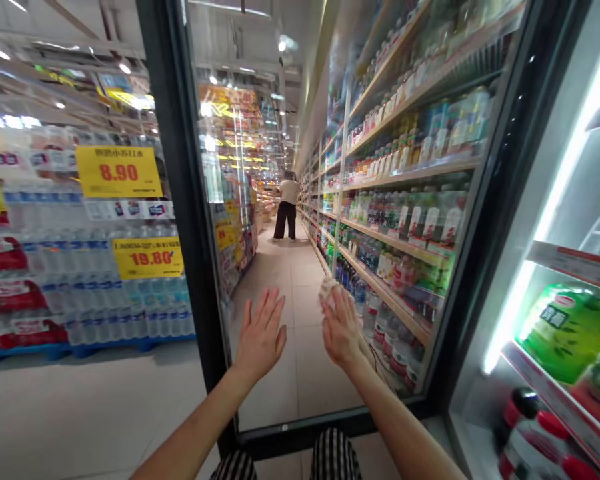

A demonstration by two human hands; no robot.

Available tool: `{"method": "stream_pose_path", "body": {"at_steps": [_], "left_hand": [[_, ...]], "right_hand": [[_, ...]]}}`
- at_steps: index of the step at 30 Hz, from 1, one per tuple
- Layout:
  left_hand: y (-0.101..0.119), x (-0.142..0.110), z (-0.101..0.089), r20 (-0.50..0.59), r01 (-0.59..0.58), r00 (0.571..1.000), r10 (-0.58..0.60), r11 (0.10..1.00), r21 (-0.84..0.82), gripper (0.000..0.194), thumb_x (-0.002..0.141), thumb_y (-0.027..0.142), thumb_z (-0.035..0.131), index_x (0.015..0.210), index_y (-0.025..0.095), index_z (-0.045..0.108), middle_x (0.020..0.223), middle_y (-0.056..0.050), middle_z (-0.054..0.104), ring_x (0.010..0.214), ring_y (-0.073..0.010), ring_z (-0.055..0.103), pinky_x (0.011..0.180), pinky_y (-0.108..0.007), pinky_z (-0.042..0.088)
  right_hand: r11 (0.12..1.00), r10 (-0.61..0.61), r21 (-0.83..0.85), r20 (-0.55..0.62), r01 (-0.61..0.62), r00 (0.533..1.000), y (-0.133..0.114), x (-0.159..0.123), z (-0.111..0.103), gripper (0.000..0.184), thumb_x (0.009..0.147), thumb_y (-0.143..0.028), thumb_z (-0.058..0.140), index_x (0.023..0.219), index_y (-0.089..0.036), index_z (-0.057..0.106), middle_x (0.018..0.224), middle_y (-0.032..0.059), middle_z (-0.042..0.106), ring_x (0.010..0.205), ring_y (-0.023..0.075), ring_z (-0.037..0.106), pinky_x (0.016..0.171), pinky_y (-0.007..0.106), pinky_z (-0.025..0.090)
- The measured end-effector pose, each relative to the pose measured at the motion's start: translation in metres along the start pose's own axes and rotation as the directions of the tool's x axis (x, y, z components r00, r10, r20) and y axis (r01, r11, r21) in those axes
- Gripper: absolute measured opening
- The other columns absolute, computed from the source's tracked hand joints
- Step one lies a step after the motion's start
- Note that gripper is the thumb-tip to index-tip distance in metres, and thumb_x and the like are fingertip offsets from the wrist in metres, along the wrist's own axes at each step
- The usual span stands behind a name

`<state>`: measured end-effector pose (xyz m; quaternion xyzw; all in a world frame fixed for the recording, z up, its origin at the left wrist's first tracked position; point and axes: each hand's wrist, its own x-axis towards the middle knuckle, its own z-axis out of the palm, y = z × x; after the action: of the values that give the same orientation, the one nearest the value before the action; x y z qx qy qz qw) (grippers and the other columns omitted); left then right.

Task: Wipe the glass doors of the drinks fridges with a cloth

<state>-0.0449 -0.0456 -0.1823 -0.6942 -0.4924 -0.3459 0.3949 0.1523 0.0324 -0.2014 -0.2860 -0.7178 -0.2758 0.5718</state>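
Note:
A framed glass door [293,347] stands in front of me, its black frame [167,133] tilted in view. My left hand [261,333] is spread flat at the glass, fingers apart and pointing up, with nothing in it. To its right, my right hand [341,327] presses a crumpled pale cloth [329,288] at the glass. The cloth shows beyond the fingertips; the rest of it is hidden under the hand. Both forearms reach up from the bottom of the view, above my checked trousers [335,457].
On the right, a lit cooler holds a green pouch [563,330] on a shelf and red-capped bottles [535,443] below. Stacked bottled water [100,260] with yellow price signs [119,172] stands left. Through the glass appear drink shelves [405,173] and a person [287,207] standing far off.

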Motion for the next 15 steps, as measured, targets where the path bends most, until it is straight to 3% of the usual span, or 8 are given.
{"method": "stream_pose_path", "body": {"at_steps": [3, 5, 6, 8, 10, 12, 15], "left_hand": [[-0.007, -0.003, -0.005, 0.005, 0.010, 1.000, -0.010, 1.000, 0.023, 0.059, 0.084, 0.019, 0.046, 0.140, 0.015, 0.027, 0.143, -0.016, 0.036, 0.138, -0.0259, 0.020, 0.109, -0.052, 0.021], [-0.011, -0.005, -0.008, -0.006, 0.030, 1.000, -0.030, 0.999, 0.039, 0.060, 0.084, 0.019, 0.047, 0.140, 0.014, 0.027, 0.143, -0.017, 0.035, 0.139, -0.0262, 0.019, 0.109, -0.052, 0.022], [-0.013, -0.006, -0.009, -0.014, 0.044, 0.999, -0.044, 0.998, 0.045, 0.060, 0.084, 0.019, 0.047, 0.140, 0.014, 0.027, 0.143, -0.017, 0.034, 0.139, -0.0263, 0.018, 0.109, -0.052, 0.022], [-0.016, -0.009, -0.011, -0.027, 0.067, 0.998, -0.065, 0.996, 0.052, 0.060, 0.083, 0.019, 0.047, 0.139, 0.013, 0.027, 0.144, -0.018, 0.034, 0.139, -0.0265, 0.018, 0.109, -0.052, 0.023], [-0.019, -0.012, -0.014, -0.016, 0.069, 0.998, -0.068, 0.996, 0.057, 0.060, 0.083, 0.018, 0.046, 0.140, 0.012, 0.027, 0.144, -0.017, 0.033, 0.139, -0.0263, 0.018, 0.109, -0.051, 0.023], [-0.022, -0.015, -0.017, 0.011, 0.057, 0.998, -0.058, 0.997, 0.060, 0.060, 0.084, 0.019, 0.045, 0.140, 0.014, 0.027, 0.144, -0.016, 0.034, 0.138, -0.0260, 0.020, 0.109, -0.051, 0.022], [-0.024, -0.020, -0.021, 0.044, 0.052, 0.998, -0.054, 0.997, 0.063, 0.059, 0.084, 0.021, 0.045, 0.140, 0.015, 0.029, 0.144, -0.015, 0.034, 0.138, -0.0264, 0.021, 0.110, -0.051, 0.021]], "right_hand": [[0.972, 0.233, 0.009, -0.214, -0.237, 0.949, 0.005, 0.012, 0.000, 0.056, 0.087, -0.014, 0.036, 0.141, -0.022, 0.029, 0.153, 0.0082, 0.012, 0.139, 0.0284, 0.018, 0.108, 0.054, 0.028], [0.950, 0.307, 0.029, -0.258, -0.310, 0.916, -0.001, 0.016, 0.003, 0.054, 0.087, -0.015, 0.035, 0.141, -0.018, 0.030, 0.153, 0.0108, 0.011, 0.139, 0.0302, 0.015, 0.108, 0.057, 0.026], [0.964, 0.265, 0.025, -0.214, -0.266, 0.940, -0.009, 0.015, 0.006, 0.055, 0.087, -0.015, 0.036, 0.141, -0.018, 0.029, 0.153, 0.0107, 0.012, 0.139, 0.0304, 0.015, 0.108, 0.057, 0.026], [0.998, 0.054, 0.030, -0.055, -0.052, 0.997, -0.028, 0.011, 0.013, 0.058, 0.085, -0.013, 0.039, 0.141, -0.019, 0.029, 0.151, 0.0085, 0.019, 0.139, 0.0289, 0.017, 0.109, 0.054, 0.027], [0.991, -0.122, 0.059, 0.044, 0.120, 0.992, -0.041, 0.010, 0.018, 0.061, 0.083, -0.010, 0.040, 0.141, -0.022, 0.029, 0.150, 0.0061, 0.025, 0.138, 0.0264, 0.020, 0.110, 0.050, 0.029], [0.995, -0.082, 0.057, -0.010, 0.082, 0.997, -0.043, 0.016, 0.019, 0.061, 0.083, -0.010, 0.039, 0.141, -0.024, 0.028, 0.150, 0.0056, 0.023, 0.138, 0.0257, 0.021, 0.109, 0.049, 0.030], [0.990, 0.141, 0.051, -0.202, -0.134, 0.969, -0.037, 0.032, 0.019, 0.057, 0.085, -0.012, 0.035, 0.141, -0.023, 0.029, 0.152, 0.0079, 0.015, 0.139, 0.0280, 0.018, 0.109, 0.055, 0.027]]}}
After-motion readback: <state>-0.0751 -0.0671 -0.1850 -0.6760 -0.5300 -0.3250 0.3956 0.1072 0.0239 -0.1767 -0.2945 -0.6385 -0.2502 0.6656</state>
